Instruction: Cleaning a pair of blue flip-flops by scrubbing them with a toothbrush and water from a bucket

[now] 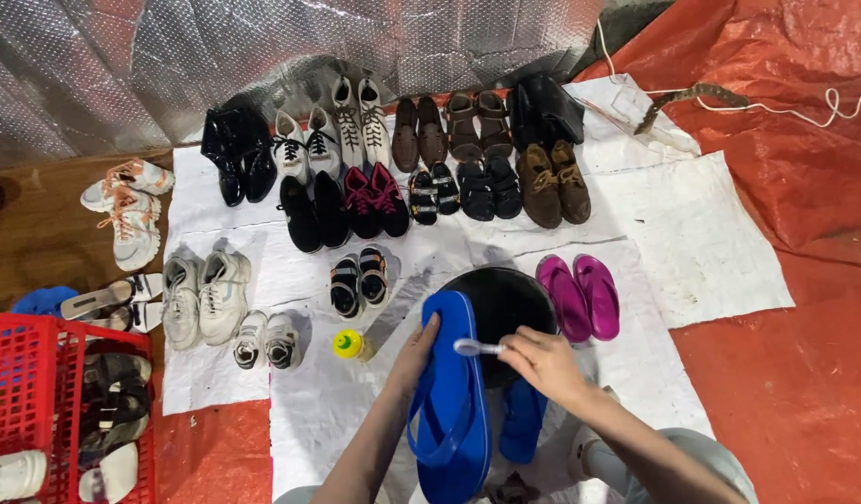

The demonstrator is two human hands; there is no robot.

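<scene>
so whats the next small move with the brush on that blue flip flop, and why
Probably drag the white brush down along the blue flip-flop's sole. The right hand holds the brush with its head at the upper edge of the sole, the left hand steadies the flip-flop over the black basin, and most of the sole lies below the brush.

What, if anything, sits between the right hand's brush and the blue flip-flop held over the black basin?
Nothing visible. The right hand holds the white brush right at the edge of the blue flip-flop, which the left hand steadies over the black basin. The second blue flip-flop lies lower, out of the way.
</scene>
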